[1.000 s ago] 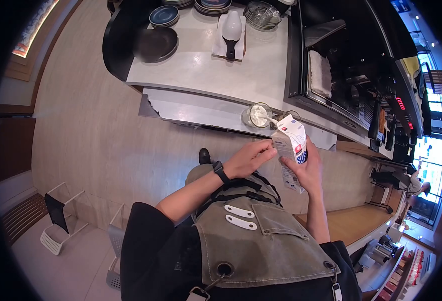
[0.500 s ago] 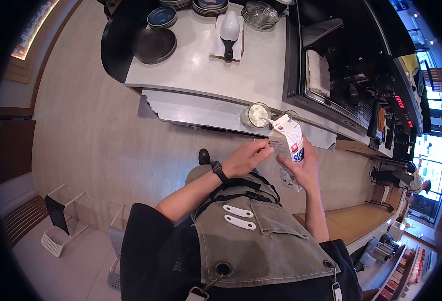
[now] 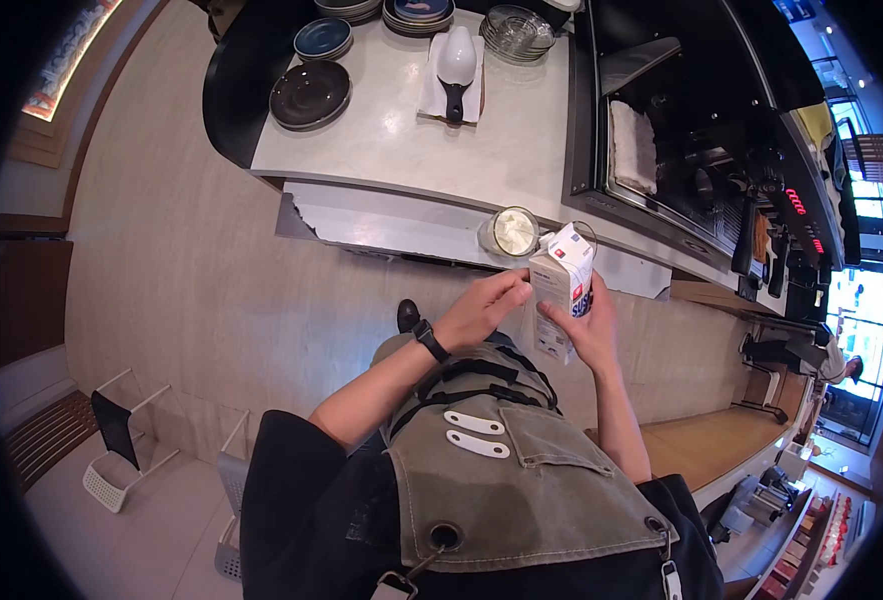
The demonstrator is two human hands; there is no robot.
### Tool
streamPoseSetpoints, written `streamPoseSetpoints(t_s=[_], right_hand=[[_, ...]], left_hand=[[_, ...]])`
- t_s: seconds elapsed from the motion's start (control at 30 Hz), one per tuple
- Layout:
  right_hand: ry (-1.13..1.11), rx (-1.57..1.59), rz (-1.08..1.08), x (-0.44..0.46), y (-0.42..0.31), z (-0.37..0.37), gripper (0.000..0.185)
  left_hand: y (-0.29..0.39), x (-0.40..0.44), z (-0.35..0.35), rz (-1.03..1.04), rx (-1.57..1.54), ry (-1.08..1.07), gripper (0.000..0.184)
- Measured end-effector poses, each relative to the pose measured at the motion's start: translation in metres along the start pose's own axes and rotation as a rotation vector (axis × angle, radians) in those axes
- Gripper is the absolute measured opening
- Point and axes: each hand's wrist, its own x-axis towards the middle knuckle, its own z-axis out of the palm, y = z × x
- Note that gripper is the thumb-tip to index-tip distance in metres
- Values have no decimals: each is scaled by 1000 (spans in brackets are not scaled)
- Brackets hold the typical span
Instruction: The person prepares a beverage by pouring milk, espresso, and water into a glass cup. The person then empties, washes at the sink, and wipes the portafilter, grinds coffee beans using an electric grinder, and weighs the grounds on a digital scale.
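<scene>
My right hand (image 3: pixel 589 325) is wrapped around a white milk carton (image 3: pixel 559 290) with a gable top and blue lettering. At the carton's left side, my left hand (image 3: pixel 483 312) has its fingers curled together, their tips against the edge. Just beyond the carton, a glass (image 3: pixel 513 232) with white contents stands on the grey ledge (image 3: pixel 401 222). Partly hidden behind the carton top is the rim of a second glass (image 3: pixel 586 232). I see no stream between carton and glass.
On the counter (image 3: pixel 391 150) are a dark plate (image 3: pixel 309 95), blue plates (image 3: pixel 323 38), a white scoop with a black handle (image 3: pixel 456 65) on a cloth, and stacked glass saucers (image 3: pixel 517 32). An espresso machine (image 3: pixel 701 130) stands right. Another person (image 3: pixel 811 355) is farther off.
The carton has moved slightly left and tipped back, with both hands moving along. The white stream that ran from its spout into the glass is no longer visible.
</scene>
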Motion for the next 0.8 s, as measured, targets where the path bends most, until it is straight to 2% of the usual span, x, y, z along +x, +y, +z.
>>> streamPoseSetpoints(t_s=[0.13, 0.27, 0.37, 0.43, 0.57, 0.8], right_hand=[[2, 134, 52, -1, -1, -4, 83], [38, 267, -50, -6, 17, -14, 81], [-18, 336, -140, -10, 31, -26, 84], [-73, 359, -242, -9, 50, -30, 86], [-134, 105, -412, -6, 69, -52, 84], [-255, 75, -696, 12, 108, -104, 89]], left_hand=[[16, -8, -9, -77, 33, 22, 36], [37, -16, -5, -116, -68, 134, 32], [61, -16, 19, -40, -137, 176, 33], [76, -11, 36, -38, -35, 145, 34], [82, -5, 78, 92, 213, 195, 32], [89, -7, 141, -31, 538, 315, 26]])
